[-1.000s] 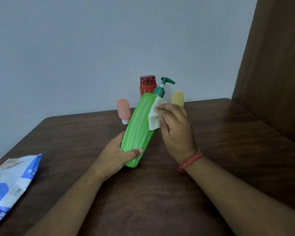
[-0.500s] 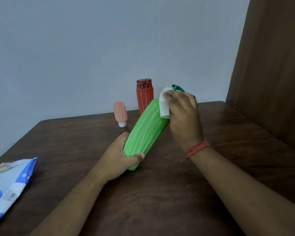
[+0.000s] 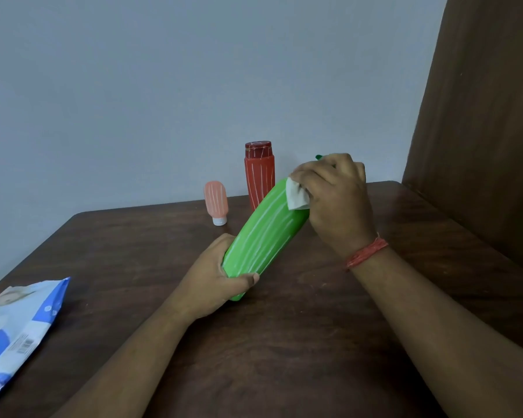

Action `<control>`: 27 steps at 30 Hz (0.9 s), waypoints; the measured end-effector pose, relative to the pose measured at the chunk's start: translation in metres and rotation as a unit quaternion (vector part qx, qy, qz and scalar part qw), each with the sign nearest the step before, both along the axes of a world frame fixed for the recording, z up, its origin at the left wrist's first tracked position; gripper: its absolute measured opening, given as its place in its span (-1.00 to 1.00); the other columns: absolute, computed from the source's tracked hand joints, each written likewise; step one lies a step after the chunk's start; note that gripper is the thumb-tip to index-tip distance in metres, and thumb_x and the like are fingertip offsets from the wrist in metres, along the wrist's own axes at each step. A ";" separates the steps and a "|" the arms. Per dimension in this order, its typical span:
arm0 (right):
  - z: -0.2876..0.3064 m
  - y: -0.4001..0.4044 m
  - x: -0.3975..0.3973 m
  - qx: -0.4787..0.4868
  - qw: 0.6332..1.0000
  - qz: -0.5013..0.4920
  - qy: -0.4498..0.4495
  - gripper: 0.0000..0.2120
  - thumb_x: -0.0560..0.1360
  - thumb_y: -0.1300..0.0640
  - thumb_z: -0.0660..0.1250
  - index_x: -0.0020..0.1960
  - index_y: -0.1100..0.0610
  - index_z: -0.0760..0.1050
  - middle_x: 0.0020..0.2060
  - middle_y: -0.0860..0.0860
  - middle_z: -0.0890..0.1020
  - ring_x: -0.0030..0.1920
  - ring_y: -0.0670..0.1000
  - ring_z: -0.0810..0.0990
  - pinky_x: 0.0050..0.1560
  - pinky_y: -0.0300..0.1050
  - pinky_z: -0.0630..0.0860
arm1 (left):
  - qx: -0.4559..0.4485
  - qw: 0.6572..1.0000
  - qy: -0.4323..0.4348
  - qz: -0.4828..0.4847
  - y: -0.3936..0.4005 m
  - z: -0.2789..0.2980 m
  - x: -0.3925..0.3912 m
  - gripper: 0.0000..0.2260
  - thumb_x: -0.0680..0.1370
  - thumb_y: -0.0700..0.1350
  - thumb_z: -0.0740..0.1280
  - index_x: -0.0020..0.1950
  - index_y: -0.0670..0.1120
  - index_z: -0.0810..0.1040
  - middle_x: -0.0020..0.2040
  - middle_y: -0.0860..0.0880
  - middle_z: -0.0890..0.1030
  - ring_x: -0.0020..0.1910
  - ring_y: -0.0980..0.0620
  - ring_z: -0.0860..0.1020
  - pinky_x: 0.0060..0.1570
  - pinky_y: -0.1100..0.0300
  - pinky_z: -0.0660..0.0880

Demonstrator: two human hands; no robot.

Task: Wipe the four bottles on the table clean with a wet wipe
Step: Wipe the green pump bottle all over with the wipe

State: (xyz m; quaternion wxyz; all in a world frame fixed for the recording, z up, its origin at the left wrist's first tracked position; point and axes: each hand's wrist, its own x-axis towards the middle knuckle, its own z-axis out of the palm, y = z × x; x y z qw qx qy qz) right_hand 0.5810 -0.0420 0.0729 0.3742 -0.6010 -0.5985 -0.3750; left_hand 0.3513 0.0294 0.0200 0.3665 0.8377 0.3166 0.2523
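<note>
the green bottle is tilted in my hands above the table, its base low and toward me, its neck up and away to the right; pale streaks run along its length; my left hand grips the base end, fingers curled behind it and the thumb lying across the front near the bottom; my right hand is closed over the neck end, fingers bent round the top and pinching a white wet wipe against the bottle's shoulder; a folded corner of the wipe sticks out below my fingers, and only a sliver of the dark green pump shows above my knuckles; a red thread band circles my right wrist; behind the green bottle, the red bottle stands upright near the table's back edge, its lower right side hidden by the green one; to its left, a little apart, the small pink bottle stands on its white cap, leaning slightly; the fourth bottle is out of sight; at the near left edge of the table, well apart from everything else, the blue and white wipes pack lies flat, partly cut off by the frame; a grey wall rises behind the table and a brown wooden panel stands at the right
</note>
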 end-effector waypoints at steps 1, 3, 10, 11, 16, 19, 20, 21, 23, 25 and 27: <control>-0.004 -0.001 0.000 0.030 0.999 0.013 0.009 -0.70 0.47 0.29 0.23 0.10 0.14 0.65 0.06 -0.01 0.69 0.13 0.10 0.48 0.08 0.02 0.39 | -0.004 1.000 -0.004 -0.002 0.000 0.000 0.000 -0.56 0.32 0.10 0.47 0.16 0.11 0.48 0.02 0.02 0.55 -0.03 0.09 0.56 -0.12 0.25 0.50; -0.014 0.000 -0.004 0.068 0.996 0.037 0.043 -0.72 0.51 0.27 0.19 0.07 0.22 0.66 0.03 0.07 0.68 0.10 0.11 0.49 0.07 0.04 0.51 | -0.012 1.000 -0.008 -0.003 0.000 0.000 0.001 -0.59 0.32 0.10 0.48 0.12 0.11 0.49 -0.01 0.00 0.55 -0.06 0.09 0.56 -0.15 0.26 0.50; -0.032 0.009 -0.013 0.113 0.986 0.039 0.114 -0.80 0.53 0.32 0.27 0.07 0.30 0.64 0.00 0.15 0.62 0.08 0.13 0.51 0.08 -0.08 0.54 | -0.030 0.999 -0.018 0.008 0.005 -0.003 -0.001 -0.43 0.23 0.26 0.44 0.18 0.08 0.51 0.03 -0.02 0.62 -0.03 0.02 0.61 -0.01 -0.06 0.59; -0.035 0.011 -0.014 0.111 0.983 0.043 0.136 -0.84 0.53 0.35 0.31 0.06 0.30 0.62 0.01 0.16 0.61 0.08 0.14 0.54 0.10 -0.07 0.54 | -0.036 0.999 -0.023 0.008 0.005 -0.004 -0.001 -0.43 0.23 0.26 0.45 0.18 0.09 0.51 0.04 -0.02 0.63 -0.02 0.01 0.62 0.01 -0.08 0.59; -0.035 0.010 -0.022 0.085 0.942 0.124 0.299 -0.86 0.55 0.33 0.31 0.06 0.20 0.59 0.03 0.05 0.62 0.04 -0.07 0.56 0.07 -0.36 0.47 | -0.054 0.998 -0.035 0.011 0.008 -0.006 -0.002 -0.42 0.22 0.25 0.46 0.20 0.13 0.50 0.07 0.02 0.65 0.02 0.04 0.64 0.09 -0.09 0.60; -0.032 0.014 -0.024 0.086 0.848 0.182 0.491 -0.84 0.60 0.24 0.31 -0.02 -0.01 0.53 -0.08 -0.03 0.66 -0.09 -0.07 0.62 -0.09 -0.10 0.57 | -0.052 0.998 -0.024 0.003 0.008 -0.006 -0.003 -0.42 0.24 0.25 0.46 0.22 0.13 0.49 0.08 0.02 0.65 0.04 0.03 0.63 0.07 -0.05 0.61; -0.029 0.017 -0.025 0.087 0.800 0.219 0.552 -0.83 0.60 0.25 0.31 -0.01 -0.01 0.52 -0.09 -0.03 0.67 -0.11 -0.07 0.63 -0.12 -0.09 0.56 | -0.053 0.998 -0.022 -0.001 0.008 -0.005 -0.003 -0.42 0.25 0.24 0.47 0.24 0.13 0.49 0.08 0.03 0.65 0.04 0.03 0.63 0.06 -0.02 0.62; -0.025 0.018 -0.025 0.093 0.744 0.270 0.604 -0.82 0.60 0.30 0.29 0.04 0.02 0.52 -0.08 -0.02 0.68 -0.10 -0.06 0.63 -0.12 -0.09 0.55 | -0.057 0.998 -0.022 -0.006 0.008 -0.005 -0.003 -0.43 0.27 0.21 0.48 0.25 0.13 0.49 0.08 0.04 0.65 0.04 0.06 0.63 0.03 0.02 0.62; -0.019 0.020 -0.023 0.091 0.624 0.375 0.680 -0.73 0.58 0.44 0.20 0.17 0.16 0.49 -0.01 0.06 0.67 -0.04 0.01 0.63 -0.07 -0.07 0.54 | -0.069 0.997 -0.031 -0.015 0.007 -0.005 -0.002 -0.48 0.32 0.12 0.50 0.25 0.15 0.50 0.07 0.11 0.67 0.04 0.14 0.64 -0.05 0.19 0.57; -0.017 0.018 -0.016 0.050 0.545 0.453 0.704 -0.62 0.55 0.50 0.12 0.32 0.29 0.42 0.08 0.17 0.64 0.08 0.12 0.60 0.06 -0.01 0.54 | -0.087 0.995 -0.040 -0.030 0.005 -0.004 -0.001 -0.53 0.34 0.04 0.50 0.23 0.16 0.51 0.06 0.17 0.67 0.04 0.17 0.64 -0.07 0.31 0.52; -0.017 0.013 -0.009 -0.007 0.499 0.519 0.694 -0.56 0.52 0.47 0.15 0.38 0.33 0.40 0.12 0.18 0.63 0.14 0.15 0.60 0.19 0.05 0.53 | -0.109 0.992 -0.044 -0.050 0.005 -0.004 -0.001 -0.54 0.37 -0.01 0.50 0.24 0.13 0.52 0.08 0.15 0.68 0.05 0.14 0.65 -0.05 0.29 0.52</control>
